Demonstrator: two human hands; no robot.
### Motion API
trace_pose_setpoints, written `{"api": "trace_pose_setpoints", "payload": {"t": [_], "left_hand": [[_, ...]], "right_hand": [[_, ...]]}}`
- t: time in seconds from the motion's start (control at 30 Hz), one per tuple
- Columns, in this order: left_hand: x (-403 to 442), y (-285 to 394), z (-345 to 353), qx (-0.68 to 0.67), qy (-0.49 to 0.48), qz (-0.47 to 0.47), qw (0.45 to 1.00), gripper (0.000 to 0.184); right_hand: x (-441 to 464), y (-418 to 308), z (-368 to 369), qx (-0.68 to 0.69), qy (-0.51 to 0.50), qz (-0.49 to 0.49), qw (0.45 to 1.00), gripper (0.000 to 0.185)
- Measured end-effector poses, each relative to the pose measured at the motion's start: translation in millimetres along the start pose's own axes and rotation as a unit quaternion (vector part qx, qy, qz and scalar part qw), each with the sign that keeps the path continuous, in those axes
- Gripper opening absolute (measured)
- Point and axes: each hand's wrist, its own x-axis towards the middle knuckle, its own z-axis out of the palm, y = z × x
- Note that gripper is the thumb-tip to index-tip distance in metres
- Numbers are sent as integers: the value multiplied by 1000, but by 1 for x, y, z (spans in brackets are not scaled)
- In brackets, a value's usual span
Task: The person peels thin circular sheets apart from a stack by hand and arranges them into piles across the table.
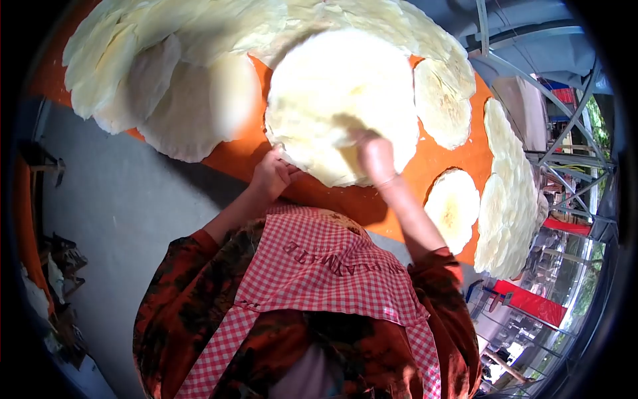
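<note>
A large round pale flatbread (339, 80) lies in bright light on the orange table (319, 194), near its front edge. At its lower left rim, my left hand (271, 174) has its fingers closed on the edge of the bread. My right hand (373, 154) is over the lower right part of the same bread, its fingers smeared by motion and in glare, so their grip cannot be made out. To the right of my right forearm lies a smaller round flatbread (453, 206) with a browned middle.
Many overlapping flatbreads (109, 60) cover the back and left of the table. Another flatbread (444, 103) is at the right, and an overlapping row (508, 199) lines the right edge. Grey floor (146, 219) shows at the left, metal framing (571, 133) at the right.
</note>
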Motion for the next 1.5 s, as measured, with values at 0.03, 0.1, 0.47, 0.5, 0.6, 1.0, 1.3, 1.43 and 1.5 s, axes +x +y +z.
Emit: {"api": "trace_pose_setpoints", "payload": {"t": [0.03,0.1,0.47,0.5,0.6,1.0,1.3,1.43,1.5], "left_hand": [[4,-4,-8,21,-11,1,1000,39],[7,-6,-15,82,-35,12,996,36],[2,-10,7,111,-13,-20,994,40],[2,-12,8,109,2,-21,994,40],[0,-12,14,106,17,-21,994,36],[14,-32,3,85,16,-69,994,34],[16,-40,8,103,42,-74,991,37],[16,-39,20,101,42,-75,991,38],[15,-40,26,111,46,-58,991,39]], "right_hand": [[-20,2,34,26,-28,13,999,32],[-29,-3,54,68,-18,0,998,33],[-52,16,50,160,-49,9,986,48],[-55,15,54,158,-42,12,986,49],[-59,21,58,173,-57,17,983,50],[-68,20,47,164,-44,-21,985,44],[-79,8,51,132,-31,-42,990,49],[-78,-10,44,142,-26,13,989,62],[-74,-12,51,168,12,58,984,57]]}}
